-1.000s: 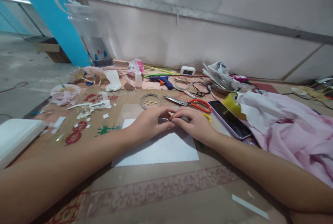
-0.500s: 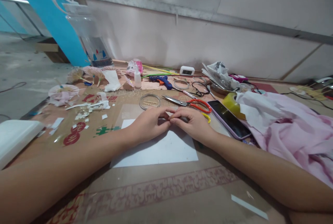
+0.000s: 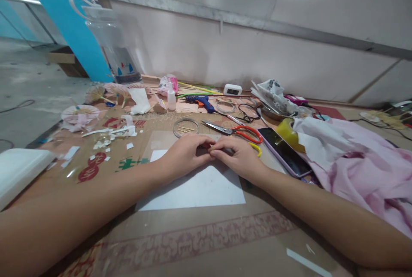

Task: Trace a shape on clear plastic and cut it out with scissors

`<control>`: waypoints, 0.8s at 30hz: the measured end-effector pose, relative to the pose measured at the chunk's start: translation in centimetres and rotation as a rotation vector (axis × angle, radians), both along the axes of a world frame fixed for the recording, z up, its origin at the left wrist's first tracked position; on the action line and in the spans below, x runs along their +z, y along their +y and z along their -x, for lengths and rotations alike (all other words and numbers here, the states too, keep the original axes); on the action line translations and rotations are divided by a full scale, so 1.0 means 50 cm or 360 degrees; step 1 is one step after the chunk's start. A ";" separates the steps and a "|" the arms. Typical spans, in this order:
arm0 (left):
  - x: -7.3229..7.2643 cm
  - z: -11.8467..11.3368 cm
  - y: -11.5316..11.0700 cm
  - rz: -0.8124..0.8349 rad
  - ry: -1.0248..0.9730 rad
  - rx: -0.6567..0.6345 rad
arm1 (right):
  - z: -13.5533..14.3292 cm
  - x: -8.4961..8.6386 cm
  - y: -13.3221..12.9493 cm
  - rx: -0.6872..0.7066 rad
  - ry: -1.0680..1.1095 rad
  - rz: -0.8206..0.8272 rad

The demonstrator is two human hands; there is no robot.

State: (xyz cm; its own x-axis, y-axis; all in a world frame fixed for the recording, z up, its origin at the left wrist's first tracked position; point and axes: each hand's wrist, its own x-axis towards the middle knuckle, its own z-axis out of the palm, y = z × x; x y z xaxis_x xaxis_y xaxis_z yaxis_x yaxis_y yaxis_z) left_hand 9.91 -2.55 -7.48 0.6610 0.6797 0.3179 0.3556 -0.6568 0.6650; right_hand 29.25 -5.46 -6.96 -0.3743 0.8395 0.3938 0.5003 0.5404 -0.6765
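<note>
My left hand (image 3: pixel 188 153) and my right hand (image 3: pixel 236 155) meet fingertip to fingertip over a white sheet of paper (image 3: pixel 199 189). Both are closed in a pinch; whatever lies between the fingertips is too small or too hidden to name. Just beyond the hands, a coil of wire (image 3: pixel 175 129) surrounds a few thin wooden sticks (image 3: pixel 186 129). Scissors with red handles (image 3: pixel 246 133) lie behind my right hand, and a yellow handle (image 3: pixel 257 148) shows partly beside its knuckles.
At right lie a phone (image 3: pixel 283 150), yellow tape (image 3: pixel 285 133) and pink cloth (image 3: pixel 360 161). A blue glue gun (image 3: pixel 201 102), a small bottle (image 3: pixel 171 99) and a white clock (image 3: pixel 232 90) stand farther back. Paper scraps (image 3: pixel 103 143) and a water jug (image 3: pixel 120 54) are at left.
The whole view has shifted slightly, with things sitting a little lower and to the right. My hands stay pressed together over the paper, with only slight finger movement.
</note>
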 end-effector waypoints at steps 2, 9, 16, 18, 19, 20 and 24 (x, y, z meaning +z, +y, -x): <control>-0.002 0.000 0.002 -0.0046 0.0075 0.0044 | 0.000 -0.002 0.000 0.0011 0.0006 0.0009; -0.010 0.003 0.010 -0.0059 0.0108 0.0022 | 0.001 0.001 -0.001 0.0005 -0.0033 0.0031; -0.008 0.004 0.007 -0.0139 0.0099 -0.0007 | -0.007 0.001 -0.009 -0.0090 0.0005 0.0100; -0.006 0.004 0.006 -0.0131 0.0106 -0.0011 | -0.009 0.003 -0.013 -0.0099 -0.0003 0.0082; -0.006 0.005 0.006 -0.0121 0.0110 -0.0015 | -0.009 0.003 -0.014 -0.0103 -0.0010 0.0073; -0.005 0.005 0.005 -0.0109 0.0110 -0.0016 | -0.009 0.004 -0.016 -0.0110 -0.0013 0.0060; -0.005 0.006 0.006 -0.0072 0.0081 -0.0030 | -0.011 0.002 -0.014 -0.0102 -0.0042 -0.0030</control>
